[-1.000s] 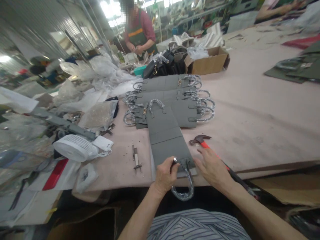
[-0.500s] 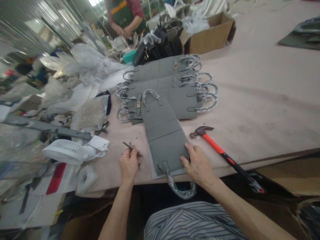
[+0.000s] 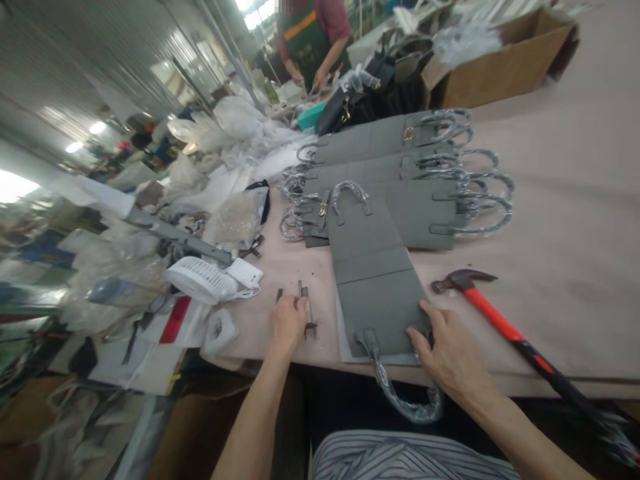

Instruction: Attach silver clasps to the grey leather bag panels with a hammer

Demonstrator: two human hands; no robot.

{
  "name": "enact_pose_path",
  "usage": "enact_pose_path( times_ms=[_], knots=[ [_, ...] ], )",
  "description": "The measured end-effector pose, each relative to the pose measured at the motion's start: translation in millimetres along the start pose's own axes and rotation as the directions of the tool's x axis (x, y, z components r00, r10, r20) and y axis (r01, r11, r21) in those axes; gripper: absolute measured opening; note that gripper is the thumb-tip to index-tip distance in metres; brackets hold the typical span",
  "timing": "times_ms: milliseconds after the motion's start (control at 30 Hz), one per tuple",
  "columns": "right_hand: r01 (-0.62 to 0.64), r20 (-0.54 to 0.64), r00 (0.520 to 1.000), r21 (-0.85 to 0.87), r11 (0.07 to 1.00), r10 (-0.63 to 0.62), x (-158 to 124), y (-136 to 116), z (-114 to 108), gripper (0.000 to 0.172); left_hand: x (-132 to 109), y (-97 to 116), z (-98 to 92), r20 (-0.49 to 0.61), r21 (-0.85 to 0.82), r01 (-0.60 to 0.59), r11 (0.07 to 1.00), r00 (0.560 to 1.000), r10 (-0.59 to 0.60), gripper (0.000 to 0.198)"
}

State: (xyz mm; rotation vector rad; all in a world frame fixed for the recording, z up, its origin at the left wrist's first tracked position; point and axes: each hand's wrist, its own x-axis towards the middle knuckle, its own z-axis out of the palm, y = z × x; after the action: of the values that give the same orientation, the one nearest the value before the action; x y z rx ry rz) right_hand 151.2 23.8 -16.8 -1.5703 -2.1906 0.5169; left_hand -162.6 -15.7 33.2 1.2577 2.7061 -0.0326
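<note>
A grey bag panel lies lengthwise in front of me, with a plastic-wrapped handle hanging over the table edge and another at its far end. My right hand grips the panel's near right edge, thumb and forefinger on top. Left of the panel, my left hand is closed low over the table, around a thin dark metal rod mostly hidden by the fingers. Close beside its fingertips lie several small metal tools. A claw hammer with an orange and black handle rests right of the panel.
Stacked grey bag panels with wrapped handles lie beyond. Behind them are black bags and a cardboard box. A white fan-like device and plastic bags are at the left. A co-worker stands across the table.
The view has swung left, so the table things appear further right. My left hand has turned and lowered to the small metal tools. My right hand stays on the panel's edge.
</note>
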Motion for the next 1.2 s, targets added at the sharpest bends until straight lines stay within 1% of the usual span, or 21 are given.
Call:
enact_pose_path(
  times_ms=[67,100,200,300,433,500,567,633,733,900,1000,1100,1167,1200],
  knots=[
    [0.004,-0.005,1.000,-0.024,1.000,-0.004,1.5,1.3,1.4,0.049,8.1,6.6,-0.9,0.097,-0.041,0.042,0.998,0.995,-0.037,0.036],
    [0.006,-0.006,1.000,-0.032,0.999,-0.007,2.2,1.6,1.7,0.050,12.4,8.4,-1.2,0.124,-0.053,0.066,0.996,0.991,-0.059,0.038],
    [0.011,-0.002,1.000,-0.050,0.999,-0.011,3.5,1.7,2.1,0.052,22.0,9.5,-0.7,0.142,-0.071,0.108,0.992,0.985,-0.097,0.039],
    [0.009,0.000,1.000,-0.056,0.998,-0.009,3.8,2.1,2.9,0.052,26.0,7.2,2.0,0.163,-0.089,0.108,0.990,0.982,-0.093,0.037],
    [0.013,-0.012,1.000,-0.051,0.999,-0.014,3.6,3.2,4.1,0.053,28.5,0.2,4.7,0.198,-0.114,0.113,0.987,0.976,-0.089,0.026],
    [0.015,-0.013,1.000,-0.048,0.999,-0.016,3.8,3.4,4.0,0.054,31.2,-3.9,4.0,0.209,-0.137,0.115,0.984,0.974,-0.085,0.029],
    [0.010,-0.009,1.000,-0.051,0.999,-0.010,4.4,3.6,3.4,0.055,35.8,-6.8,1.7,0.207,-0.156,0.129,0.979,0.974,-0.096,0.039],
    [0.002,0.001,1.000,-0.051,0.999,-0.002,5.4,4.0,3.0,0.056,42.1,-7.5,-1.2,0.194,-0.165,0.154,0.974,0.974,-0.121,0.043],
    [0.001,0.010,1.000,-0.056,0.998,0.000,6.7,5.2,2.9,0.057,53.4,-4.3,-4.6,0.180,-0.172,0.181,0.968,0.972,-0.150,0.042],
    [0.015,-0.009,1.000,-0.068,0.998,-0.015,6.2,5.3,5.1,0.054,67.6,1.1,-4.0,0.204,-0.189,0.193,0.963,0.967,-0.153,0.040],
    [0.001,-0.014,1.000,-0.060,0.998,-0.002,4.2,2.2,5.1,0.052,69.8,-0.8,-4.1,0.212,-0.211,0.171,0.962,0.969,-0.126,0.033],
    [-0.005,-0.001,1.000,-0.033,0.999,0.005,2.2,-1.8,2.5,0.050,67.6,-6.2,-8.5,0.203,-0.242,0.129,0.962,0.976,-0.080,0.019],
    [-0.019,0.021,1.000,-0.021,1.000,0.019,1.2,-3.7,0.4,0.049,63.2,-9.5,-13.1,0.162,-0.282,0.093,0.955,0.986,-0.048,0.008],
    [-0.029,0.030,0.999,-0.019,0.999,0.030,0.7,-4.3,-0.4,0.049,59.4,-10.1,-15.2,0.132,-0.310,0.075,0.948,0.991,-0.035,0.007]
  ],
)
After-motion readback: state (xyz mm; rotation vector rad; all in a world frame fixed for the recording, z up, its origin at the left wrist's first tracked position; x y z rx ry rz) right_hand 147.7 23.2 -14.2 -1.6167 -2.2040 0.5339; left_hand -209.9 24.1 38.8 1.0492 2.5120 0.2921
